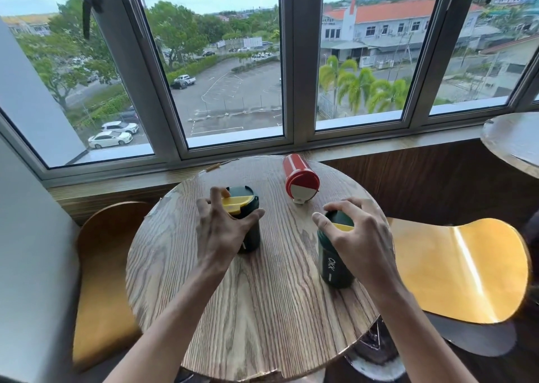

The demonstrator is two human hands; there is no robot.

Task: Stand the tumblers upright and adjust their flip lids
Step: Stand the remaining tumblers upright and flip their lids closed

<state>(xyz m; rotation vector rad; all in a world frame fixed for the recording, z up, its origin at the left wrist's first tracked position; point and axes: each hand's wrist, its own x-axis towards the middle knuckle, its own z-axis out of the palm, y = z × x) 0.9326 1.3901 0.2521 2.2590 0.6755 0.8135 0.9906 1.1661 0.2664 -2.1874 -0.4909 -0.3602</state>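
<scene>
The left green tumbler (250, 237) and the right green tumbler (332, 266) stand upright on the desk (262, 309). The left hand (218, 231) and right hand (358, 237) each grip one at its lid. The red tumbler (299, 175) (lying sideways near the far edge) could roll off if the desk is jolted.

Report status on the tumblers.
Left hand gripping left green tumbler by the lid, right hand gripping right green tumbler likewise. Both upright. Red tumbler lying down at the back. Nothing blocking.

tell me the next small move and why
Probably lift the right hand off the right green tumbler and reach for the red tumbler: it lies on its side, while both green ones stand upright; the left hand grips the left green tumbler.
</scene>
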